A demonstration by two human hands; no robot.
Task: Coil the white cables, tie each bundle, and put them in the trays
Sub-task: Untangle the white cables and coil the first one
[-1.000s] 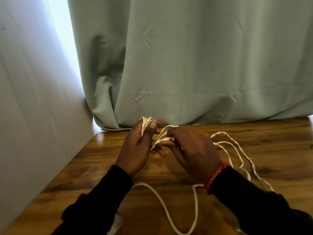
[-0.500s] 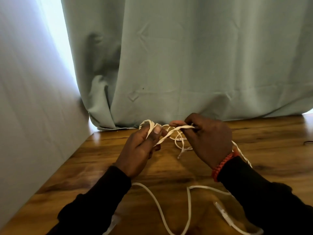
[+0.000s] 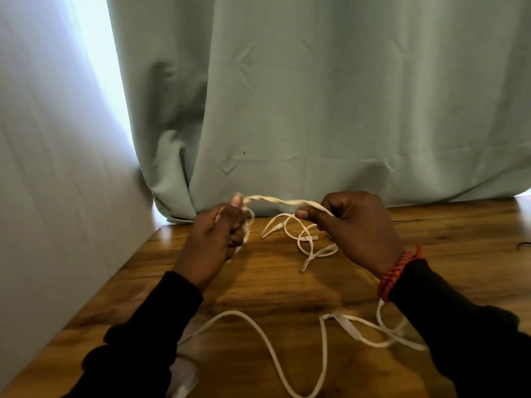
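Observation:
A flat white cable [image 3: 283, 202] runs twisted and taut between my two hands, a little above the wooden table [image 3: 273, 285]. My left hand [image 3: 214, 242] grips a small coiled bunch of it in a fist, thumb on top. My right hand [image 3: 359, 231] pinches the other end of the taut span between thumb and curled fingers. Loose loops with two plug ends [image 3: 304, 237] hang and lie between the hands. More white cable [image 3: 287, 357] trails across the near table toward my sleeves. No tray is in view.
A pale green curtain [image 3: 316, 110] hangs along the table's far edge. A white wall [image 3: 57, 182] bounds the left side. A thin dark wire end [image 3: 523, 245] shows at the right edge. A clear plastic piece [image 3: 184, 374] lies near my left sleeve.
My hands have moved apart, drawing the cable into a taut twisted span. The loose loops and plug ends have dropped onto the table between them.

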